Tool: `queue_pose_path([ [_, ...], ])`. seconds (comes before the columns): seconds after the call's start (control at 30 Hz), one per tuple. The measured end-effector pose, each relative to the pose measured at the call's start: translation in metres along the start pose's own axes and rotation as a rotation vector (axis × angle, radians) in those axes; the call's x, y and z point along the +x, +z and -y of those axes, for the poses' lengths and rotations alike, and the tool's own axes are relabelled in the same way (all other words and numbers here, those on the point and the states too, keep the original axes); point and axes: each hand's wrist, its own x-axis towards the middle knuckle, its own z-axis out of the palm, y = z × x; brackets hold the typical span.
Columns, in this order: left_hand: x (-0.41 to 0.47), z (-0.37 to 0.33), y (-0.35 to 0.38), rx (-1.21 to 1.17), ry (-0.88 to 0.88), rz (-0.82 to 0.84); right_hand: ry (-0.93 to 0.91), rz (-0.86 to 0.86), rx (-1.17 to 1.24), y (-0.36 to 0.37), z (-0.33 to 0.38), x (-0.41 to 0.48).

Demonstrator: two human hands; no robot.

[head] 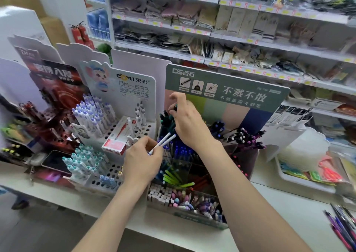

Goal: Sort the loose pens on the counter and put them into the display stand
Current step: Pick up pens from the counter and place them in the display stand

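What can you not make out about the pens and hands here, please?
Head view only.
Dark pen pinched by the right hand: barrel hidden behind the hand.
White pens in the left hand: lower ends covered by its fingers.
Loose pens on the counter: cut off by the right edge, count unclear.
Shelf price tags: blurred, unreadable.

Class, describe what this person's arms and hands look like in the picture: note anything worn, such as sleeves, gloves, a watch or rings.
The left hand and right hand are ungloved. The left forearm and right forearm are uncovered down to the frame's bottom edge, with no sleeve in view. No watch, bracelet or ring shows on either wrist or on the visible fingers.
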Motion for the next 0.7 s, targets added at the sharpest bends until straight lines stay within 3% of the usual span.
queue_pose_path([
  [0.17, 0.003, 0.006, -0.002, -0.018, 0.037, 0.131, -0.025, -0.144, -0.283, 0.006, -0.011, -0.005],
  [0.3, 0.005, 0.008, -0.001, -0.057, 0.088, 0.185, 0.008, -0.144, -0.418, 0.005, -0.006, -0.006],
  [0.5, 0.003, 0.011, 0.000, -0.101, 0.102, 0.147, 0.146, -0.175, -0.362, -0.009, 0.000, 0.012],
  [0.6, 0.003, 0.013, -0.001, -0.075, 0.112, 0.148, 0.048, 0.022, -0.315, -0.007, 0.007, 0.013],
  [0.7, 0.002, 0.016, -0.004, -0.069, 0.122, 0.143, 0.032, -0.053, -0.397, -0.003, 0.005, 0.009],
])
